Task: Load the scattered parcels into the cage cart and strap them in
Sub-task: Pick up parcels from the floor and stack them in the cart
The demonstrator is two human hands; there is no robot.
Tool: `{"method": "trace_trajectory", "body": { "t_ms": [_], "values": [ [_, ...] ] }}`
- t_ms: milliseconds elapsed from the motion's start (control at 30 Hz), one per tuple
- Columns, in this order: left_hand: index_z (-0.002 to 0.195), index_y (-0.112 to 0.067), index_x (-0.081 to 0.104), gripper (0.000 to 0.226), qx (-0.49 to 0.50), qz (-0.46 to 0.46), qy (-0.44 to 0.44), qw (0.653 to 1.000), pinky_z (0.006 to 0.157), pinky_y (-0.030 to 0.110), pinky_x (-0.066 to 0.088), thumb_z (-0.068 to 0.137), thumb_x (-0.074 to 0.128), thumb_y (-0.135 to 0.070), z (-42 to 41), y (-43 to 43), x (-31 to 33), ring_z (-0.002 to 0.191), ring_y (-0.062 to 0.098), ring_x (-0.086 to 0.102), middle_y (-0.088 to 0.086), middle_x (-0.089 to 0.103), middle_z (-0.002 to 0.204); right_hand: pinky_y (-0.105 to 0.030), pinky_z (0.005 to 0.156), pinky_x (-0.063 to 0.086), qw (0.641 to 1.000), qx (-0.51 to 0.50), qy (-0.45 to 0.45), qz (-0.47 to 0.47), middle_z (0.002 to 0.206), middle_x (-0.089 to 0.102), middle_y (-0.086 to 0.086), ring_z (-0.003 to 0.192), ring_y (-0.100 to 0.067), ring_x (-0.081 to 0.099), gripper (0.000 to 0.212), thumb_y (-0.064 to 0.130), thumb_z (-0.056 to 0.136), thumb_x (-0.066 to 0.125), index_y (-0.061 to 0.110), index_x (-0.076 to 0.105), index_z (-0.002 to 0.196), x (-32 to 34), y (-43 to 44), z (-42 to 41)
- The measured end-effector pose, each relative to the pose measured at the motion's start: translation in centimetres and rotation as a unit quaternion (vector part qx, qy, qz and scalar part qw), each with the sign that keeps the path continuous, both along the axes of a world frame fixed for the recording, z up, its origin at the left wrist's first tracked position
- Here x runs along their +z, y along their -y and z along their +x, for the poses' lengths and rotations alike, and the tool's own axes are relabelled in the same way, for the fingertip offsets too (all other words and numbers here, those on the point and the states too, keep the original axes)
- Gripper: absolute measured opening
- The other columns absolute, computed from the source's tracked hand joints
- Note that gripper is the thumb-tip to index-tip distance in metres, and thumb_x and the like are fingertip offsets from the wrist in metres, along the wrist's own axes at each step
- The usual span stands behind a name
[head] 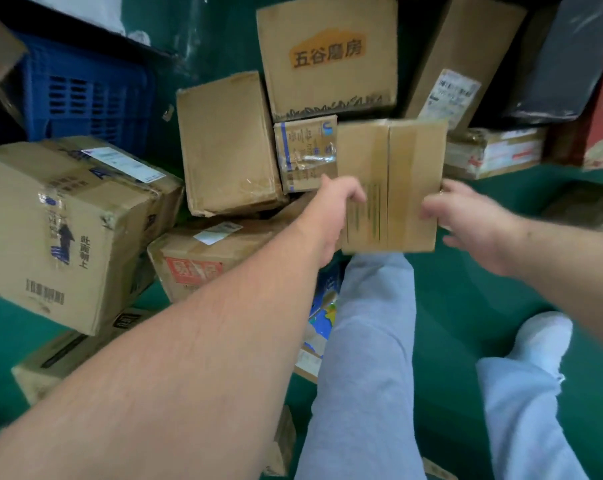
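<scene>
Legs: pale blue trousers (369, 341) and a white shoe (542, 334) on the green floor (449, 306), with a colourful printed carton (324, 306) just beside the left leg.
Near parcels: a red-labelled box (196, 261) lies under the left forearm. To its left, a big arrow-marked carton (68, 230) sits tilted on the pile.
Left hand (341, 209): fingers curled over the left edge of the small taped parcel (393, 181), gripping it.
Right hand (466, 220): thumb on top, fingers under the right edge (blurred), gripping too.
Parcel: held clear of the floor between both hands, above the knee.
Behind it: a plain box (227, 143), a blue-striped box (305, 154) touching that one, and a flat box (494, 152) to the right.
Farthest: a large printed carton (327, 53), a tall labelled carton (466, 60) and a black bag (563, 57).
Blue crate (85, 95): far left, contents cannot be made out.
</scene>
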State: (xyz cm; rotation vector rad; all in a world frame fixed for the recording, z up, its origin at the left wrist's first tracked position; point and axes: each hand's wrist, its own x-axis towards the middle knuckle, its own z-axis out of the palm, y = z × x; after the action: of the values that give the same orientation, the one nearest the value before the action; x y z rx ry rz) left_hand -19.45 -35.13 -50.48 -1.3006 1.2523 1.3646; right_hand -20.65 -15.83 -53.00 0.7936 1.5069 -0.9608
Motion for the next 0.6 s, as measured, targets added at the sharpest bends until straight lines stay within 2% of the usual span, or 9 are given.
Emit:
{"method": "trace_trajectory", "body": {
  "t_ms": [67,100,133,233,300,367,467,533,600],
  "values": [
    [0.11,-0.016,0.06,0.055,0.022,0.002,0.019,1.0,0.093,0.035,0.05,0.059,0.065,-0.038,2.1,0.3,2.8,0.116,0.035,0.058,0.008,0.059,0.127,-0.048,0.109,0.042,1.0,-0.004,-0.013,-0.011,0.127,0.063,0.017,0.12,-0.014,0.057,0.066,0.029,0.075,0.065,0.047,0.051,0.137,4.2,-1.1,1.7],
    [0.104,-0.018,0.062,0.043,0.065,0.016,0.033,0.997,0.078,0.03,0.05,0.067,0.063,-0.039,3.3,0.3,4.5,0.101,0.032,0.06,0.01,0.06,0.115,-0.044,0.105,0.044,0.999,-0.007,-0.024,-0.022,0.123,0.065,0.02,0.118,-0.011,0.059,0.057,0.027,0.078,0.067,0.046,0.055,0.13,6.4,-1.8,2.6],
    [0.103,-0.02,0.065,0.035,0.108,0.026,0.036,0.993,0.072,0.031,0.045,0.075,0.061,-0.04,4.5,0.1,6.5,0.094,0.029,0.055,0.012,0.06,0.109,-0.039,0.101,0.045,0.999,0.0,-0.033,-0.034,0.121,0.065,0.022,0.116,-0.007,0.06,0.047,0.026,0.082,0.067,0.044,0.057,0.124,8.9,-2.8,3.6],
    [0.107,-0.023,0.068,0.043,0.204,0.058,0.024,0.977,0.084,0.042,0.033,0.07,0.063,-0.046,7.8,-0.7,13.0,0.101,0.033,0.043,0.012,0.051,0.113,-0.038,0.101,0.047,0.998,0.02,-0.013,-0.06,0.116,0.068,0.021,0.113,-0.005,0.061,0.035,0.036,0.079,0.07,0.038,0.059,0.112,17.3,-6.1,6.3],
    [0.103,-0.02,0.073,0.047,0.215,0.094,0.028,0.972,0.083,0.047,0.031,0.076,0.057,-0.055,8.9,-1.9,16.8,0.101,0.034,0.047,0.012,0.055,0.11,-0.043,0.104,0.046,0.997,-0.037,0.015,-0.069,0.123,0.067,0.011,0.118,-0.008,0.06,0.048,0.038,0.069,0.066,0.03,0.057,0.115,21.3,-8.5,7.9],
    [0.102,-0.02,0.074,0.057,0.181,0.098,0.022,0.978,0.088,0.047,0.035,0.089,0.044,-0.067,9.4,-5.1,21.9,0.102,0.035,0.055,0.004,0.065,0.108,-0.046,0.103,0.047,0.991,-0.111,0.002,-0.069,0.128,0.068,0.007,0.119,-0.015,0.065,0.066,0.028,0.065,0.059,0.037,0.05,0.13,26.3,-11.8,8.6],
    [0.124,-0.024,0.065,0.079,0.032,0.053,0.003,0.998,0.11,0.056,0.031,0.086,0.034,-0.086,10.2,-11.6,28.4,0.116,0.036,0.061,-0.009,0.067,0.115,-0.048,0.102,0.048,0.984,-0.113,-0.045,-0.134,0.128,0.069,0.012,0.115,-0.023,0.07,0.085,0.02,0.064,0.051,0.059,0.039,0.139,32.6,-17.0,9.2],
    [0.138,-0.035,0.054,0.086,-0.016,0.062,-0.04,0.997,0.115,0.058,0.026,0.074,0.039,-0.09,11.5,-15.7,32.6,0.121,0.035,0.056,-0.014,0.062,0.124,-0.05,0.104,0.045,0.978,-0.106,-0.074,-0.162,0.132,0.068,0.009,0.118,-0.026,0.068,0.084,0.017,0.063,0.049,0.054,0.044,0.139,36.0,-20.9,9.5],
    [0.147,-0.039,0.044,0.087,0.027,0.083,-0.09,0.992,0.116,0.061,0.03,0.073,0.055,-0.084,13.6,-19.8,35.9,0.123,0.036,0.056,-0.007,0.059,0.138,-0.052,0.104,0.042,0.97,-0.113,-0.095,-0.191,0.137,0.065,0.001,0.121,-0.029,0.066,0.081,0.014,0.062,0.047,0.043,0.048,0.137,40.0,-26.5,10.0]
  ]
}}
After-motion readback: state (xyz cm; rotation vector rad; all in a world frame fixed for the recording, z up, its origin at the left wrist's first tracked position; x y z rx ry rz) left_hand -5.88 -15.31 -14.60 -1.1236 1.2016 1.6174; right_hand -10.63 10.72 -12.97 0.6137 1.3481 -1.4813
